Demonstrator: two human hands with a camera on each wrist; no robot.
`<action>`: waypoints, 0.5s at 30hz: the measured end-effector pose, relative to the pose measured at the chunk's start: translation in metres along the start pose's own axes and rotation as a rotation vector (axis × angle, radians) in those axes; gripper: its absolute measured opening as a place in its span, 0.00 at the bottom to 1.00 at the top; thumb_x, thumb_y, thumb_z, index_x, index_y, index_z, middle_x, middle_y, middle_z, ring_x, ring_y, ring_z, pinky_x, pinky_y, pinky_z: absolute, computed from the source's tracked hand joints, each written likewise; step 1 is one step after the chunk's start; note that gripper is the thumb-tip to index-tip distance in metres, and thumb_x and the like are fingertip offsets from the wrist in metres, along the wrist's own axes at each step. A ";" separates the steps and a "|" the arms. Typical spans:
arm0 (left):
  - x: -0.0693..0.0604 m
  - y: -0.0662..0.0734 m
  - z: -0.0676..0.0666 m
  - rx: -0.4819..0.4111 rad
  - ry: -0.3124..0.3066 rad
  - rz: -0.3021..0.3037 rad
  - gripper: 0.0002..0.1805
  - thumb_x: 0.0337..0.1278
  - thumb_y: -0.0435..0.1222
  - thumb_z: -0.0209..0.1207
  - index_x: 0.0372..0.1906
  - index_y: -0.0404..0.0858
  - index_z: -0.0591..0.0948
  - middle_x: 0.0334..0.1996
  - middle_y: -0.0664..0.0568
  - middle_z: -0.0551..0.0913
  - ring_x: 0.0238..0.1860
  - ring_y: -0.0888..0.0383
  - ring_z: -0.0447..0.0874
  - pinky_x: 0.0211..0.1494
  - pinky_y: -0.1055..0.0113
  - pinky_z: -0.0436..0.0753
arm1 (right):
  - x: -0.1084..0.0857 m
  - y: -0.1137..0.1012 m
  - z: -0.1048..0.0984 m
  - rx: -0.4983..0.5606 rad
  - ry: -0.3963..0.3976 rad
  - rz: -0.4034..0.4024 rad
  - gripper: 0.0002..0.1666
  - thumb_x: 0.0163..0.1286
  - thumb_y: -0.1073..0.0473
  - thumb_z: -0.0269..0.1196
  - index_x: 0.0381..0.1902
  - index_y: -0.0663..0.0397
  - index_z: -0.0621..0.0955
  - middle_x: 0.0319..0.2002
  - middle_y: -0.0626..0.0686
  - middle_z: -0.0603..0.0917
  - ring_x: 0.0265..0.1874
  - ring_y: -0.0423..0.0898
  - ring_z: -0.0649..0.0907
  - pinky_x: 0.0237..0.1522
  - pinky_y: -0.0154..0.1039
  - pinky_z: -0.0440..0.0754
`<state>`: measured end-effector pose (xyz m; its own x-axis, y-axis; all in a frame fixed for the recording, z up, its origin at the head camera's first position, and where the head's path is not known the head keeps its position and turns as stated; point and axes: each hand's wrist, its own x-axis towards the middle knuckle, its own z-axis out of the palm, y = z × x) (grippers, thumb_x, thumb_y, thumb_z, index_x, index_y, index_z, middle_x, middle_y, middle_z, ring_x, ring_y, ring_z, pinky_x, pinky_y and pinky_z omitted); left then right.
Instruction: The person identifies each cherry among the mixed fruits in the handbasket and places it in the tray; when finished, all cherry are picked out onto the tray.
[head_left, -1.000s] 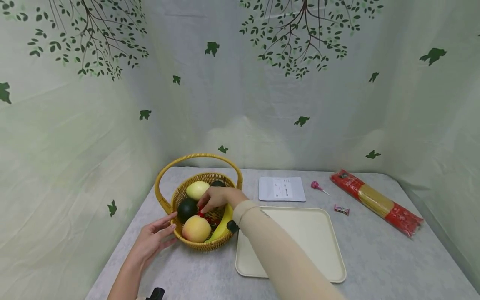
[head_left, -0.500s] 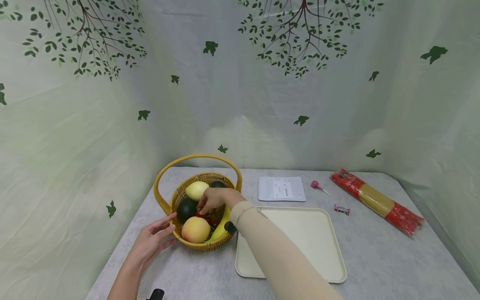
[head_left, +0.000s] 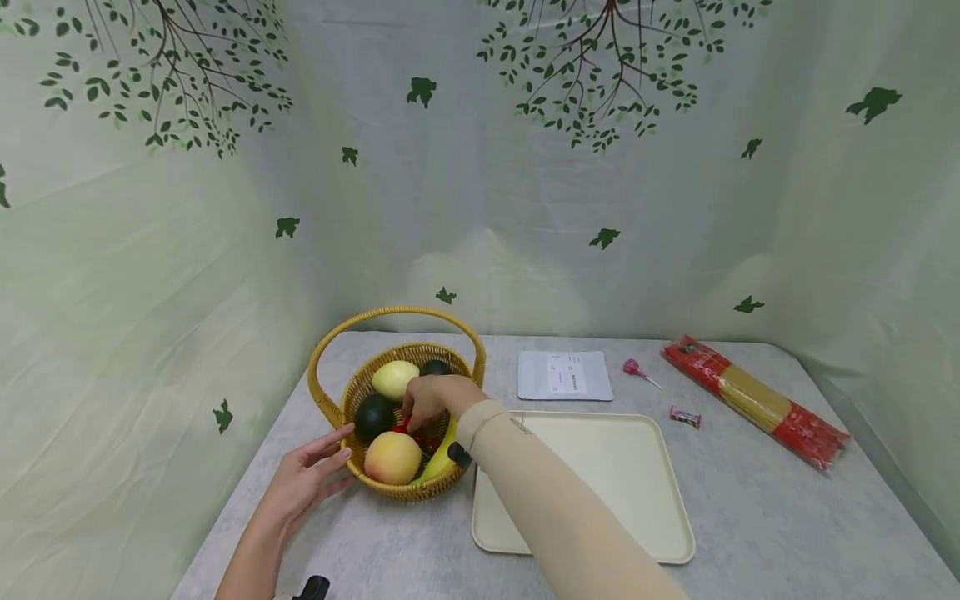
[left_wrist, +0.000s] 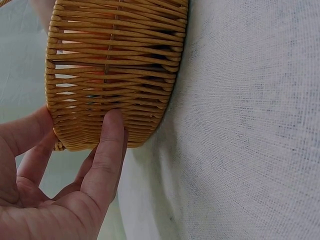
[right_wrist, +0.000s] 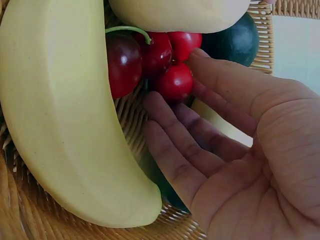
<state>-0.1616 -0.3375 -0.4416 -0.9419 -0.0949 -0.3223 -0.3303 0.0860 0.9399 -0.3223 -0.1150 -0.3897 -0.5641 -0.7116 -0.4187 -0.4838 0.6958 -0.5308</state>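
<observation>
My right hand (head_left: 433, 398) reaches into a yellow wicker basket (head_left: 408, 493). In the right wrist view its thumb and fingers close around a red cherry (right_wrist: 175, 82) in a cluster of shiny cherries (right_wrist: 124, 64). A banana (right_wrist: 60, 110) lies along the basket's side there. Around the hand sit a peach (head_left: 393, 458), a dark green fruit (head_left: 374, 419), a pale yellow fruit (head_left: 395, 380) and another dark fruit (head_left: 435, 367). My left hand (head_left: 303, 482) touches the basket's left outer side, fingers extended; in the left wrist view a fingertip (left_wrist: 113, 122) rests on the weave.
A cream tray (head_left: 600, 492) lies right of the basket, partly under my right sleeve. Beyond it are a white packet with a label (head_left: 565, 375), a lollipop (head_left: 632, 367), a small wrapped candy (head_left: 686, 417) and a long red-and-gold package (head_left: 753, 402). The basket's handle (head_left: 397, 310) arches overhead.
My right hand shifts slightly within the basket, its fingers still at the cherries. The left hand and the basket stay essentially in place; the head view tilts slightly.
</observation>
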 end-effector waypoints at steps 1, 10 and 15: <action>0.000 0.000 0.000 -0.001 -0.001 0.000 0.32 0.81 0.37 0.60 0.83 0.42 0.68 0.79 0.41 0.57 0.59 0.62 0.73 0.62 0.57 0.90 | 0.000 0.001 0.000 0.008 -0.004 0.002 0.23 0.76 0.54 0.71 0.65 0.52 0.86 0.45 0.47 0.90 0.46 0.41 0.87 0.57 0.39 0.85; 0.002 0.001 0.000 0.013 0.006 -0.013 0.32 0.81 0.38 0.61 0.83 0.43 0.68 0.72 0.44 0.62 0.61 0.59 0.71 0.62 0.57 0.90 | 0.002 0.011 -0.001 0.104 -0.001 -0.019 0.17 0.75 0.59 0.72 0.58 0.53 0.87 0.47 0.46 0.87 0.43 0.42 0.88 0.46 0.35 0.84; 0.002 0.001 0.001 0.018 0.011 -0.020 0.32 0.80 0.39 0.61 0.83 0.44 0.69 0.73 0.44 0.62 0.62 0.59 0.71 0.60 0.58 0.90 | 0.001 0.009 -0.001 0.149 -0.012 -0.042 0.16 0.75 0.63 0.70 0.59 0.55 0.87 0.46 0.47 0.86 0.39 0.41 0.86 0.43 0.34 0.85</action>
<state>-0.1642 -0.3366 -0.4411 -0.9345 -0.1075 -0.3392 -0.3497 0.1017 0.9313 -0.3284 -0.1096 -0.3942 -0.5366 -0.7417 -0.4024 -0.4020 0.6440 -0.6509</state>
